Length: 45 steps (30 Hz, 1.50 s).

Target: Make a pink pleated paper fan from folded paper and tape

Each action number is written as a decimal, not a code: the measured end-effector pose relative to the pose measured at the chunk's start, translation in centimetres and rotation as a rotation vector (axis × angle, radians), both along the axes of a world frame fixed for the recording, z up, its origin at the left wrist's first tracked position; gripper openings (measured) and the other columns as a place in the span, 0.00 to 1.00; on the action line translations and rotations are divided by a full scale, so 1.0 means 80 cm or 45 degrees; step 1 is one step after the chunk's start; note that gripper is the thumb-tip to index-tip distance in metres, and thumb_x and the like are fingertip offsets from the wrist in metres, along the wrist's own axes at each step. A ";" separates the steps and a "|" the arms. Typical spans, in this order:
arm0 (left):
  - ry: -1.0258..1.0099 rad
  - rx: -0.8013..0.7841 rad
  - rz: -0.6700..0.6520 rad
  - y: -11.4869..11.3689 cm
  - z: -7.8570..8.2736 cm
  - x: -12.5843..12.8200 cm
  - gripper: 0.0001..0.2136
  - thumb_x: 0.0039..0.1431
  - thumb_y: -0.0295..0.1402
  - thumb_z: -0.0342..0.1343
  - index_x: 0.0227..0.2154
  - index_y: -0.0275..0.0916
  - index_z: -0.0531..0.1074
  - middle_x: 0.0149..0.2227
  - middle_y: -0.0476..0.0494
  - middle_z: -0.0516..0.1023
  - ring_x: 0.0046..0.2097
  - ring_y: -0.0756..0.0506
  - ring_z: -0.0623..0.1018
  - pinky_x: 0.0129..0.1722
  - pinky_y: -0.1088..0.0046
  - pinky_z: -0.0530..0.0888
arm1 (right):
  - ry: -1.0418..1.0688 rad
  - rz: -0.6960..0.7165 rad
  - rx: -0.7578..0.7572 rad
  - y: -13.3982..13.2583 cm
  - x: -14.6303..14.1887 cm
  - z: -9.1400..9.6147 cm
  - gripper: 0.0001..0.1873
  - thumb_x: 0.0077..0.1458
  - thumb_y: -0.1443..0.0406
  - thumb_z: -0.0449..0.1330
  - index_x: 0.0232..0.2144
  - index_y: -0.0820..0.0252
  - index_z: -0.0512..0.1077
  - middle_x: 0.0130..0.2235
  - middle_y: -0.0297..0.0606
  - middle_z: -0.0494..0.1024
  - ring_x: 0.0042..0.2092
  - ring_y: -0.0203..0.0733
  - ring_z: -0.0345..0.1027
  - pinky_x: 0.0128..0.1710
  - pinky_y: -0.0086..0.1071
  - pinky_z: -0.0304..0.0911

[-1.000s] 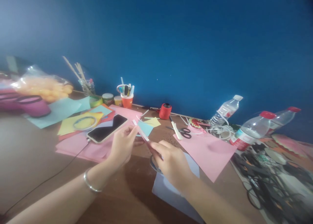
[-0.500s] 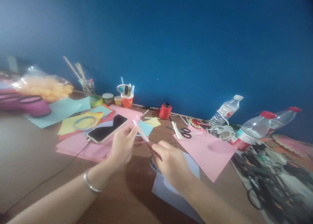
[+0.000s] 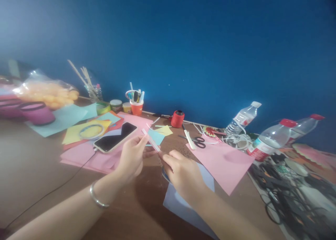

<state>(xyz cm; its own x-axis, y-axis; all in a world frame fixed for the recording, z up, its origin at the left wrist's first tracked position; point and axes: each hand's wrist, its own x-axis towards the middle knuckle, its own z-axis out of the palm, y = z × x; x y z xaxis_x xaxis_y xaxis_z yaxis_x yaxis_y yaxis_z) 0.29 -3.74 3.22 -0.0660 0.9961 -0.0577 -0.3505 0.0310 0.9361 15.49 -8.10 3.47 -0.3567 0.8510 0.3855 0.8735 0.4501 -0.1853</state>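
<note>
A narrow pale pink strip [image 3: 152,142], apparently paper, slants between my two hands above the table. Near its upper end, my left hand [image 3: 132,154] pinches it between thumb and fingers; a silver bangle circles that wrist. My right hand [image 3: 181,170] grips the lower end, its fingers curled and partly hiding the strip. Under the right hand lies a lilac sheet [image 3: 189,212], with a roll of tape [image 3: 165,175] mostly covered by the hand. Just beyond the strip are small pieces of blue paper [image 3: 156,138] and yellow paper [image 3: 166,131].
Left of my hands, a phone [image 3: 115,138] with a cable rests on coloured sheets. Black-handled scissors [image 3: 200,142] and a white-handled cutter [image 3: 189,139] lie by a pink sheet [image 3: 223,163]. Behind stand an orange cup [image 3: 137,109] and a red spool [image 3: 177,119]; bottles [image 3: 273,138] stand right.
Almost nothing differs. Both hands keep their hold on the strip in nearly the same place.
</note>
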 end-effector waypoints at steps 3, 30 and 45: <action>-0.055 0.048 -0.088 -0.002 0.002 0.003 0.11 0.51 0.40 0.56 0.27 0.36 0.70 0.28 0.47 0.76 0.30 0.49 0.76 0.32 0.73 0.74 | 0.037 -0.012 0.007 0.001 0.001 0.002 0.14 0.57 0.69 0.48 0.39 0.53 0.72 0.27 0.32 0.69 0.24 0.32 0.62 0.20 0.27 0.45; 0.190 0.149 0.031 0.007 -0.006 -0.003 0.15 0.48 0.39 0.58 0.37 0.38 0.68 0.34 0.45 0.76 0.30 0.47 0.77 0.29 0.70 0.76 | 0.576 -0.164 -0.230 0.017 0.009 -0.001 0.05 0.55 0.65 0.51 0.32 0.55 0.67 0.31 0.32 0.77 0.28 0.38 0.70 0.28 0.28 0.58; 0.016 0.155 0.008 0.004 -0.008 0.002 0.10 0.50 0.35 0.57 0.32 0.38 0.64 0.31 0.48 0.75 0.30 0.46 0.78 0.30 0.67 0.76 | 0.629 -0.297 -0.381 0.026 0.013 0.002 0.08 0.52 0.60 0.53 0.24 0.55 0.69 0.23 0.29 0.74 0.23 0.35 0.64 0.24 0.28 0.52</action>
<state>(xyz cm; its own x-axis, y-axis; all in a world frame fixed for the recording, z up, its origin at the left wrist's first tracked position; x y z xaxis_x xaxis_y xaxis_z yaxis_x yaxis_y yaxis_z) 0.43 -3.42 2.58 -0.0720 0.9953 0.0643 -0.3382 -0.0850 0.9372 16.54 -6.03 3.66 0.0110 0.9816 0.1905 0.7217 0.1241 -0.6810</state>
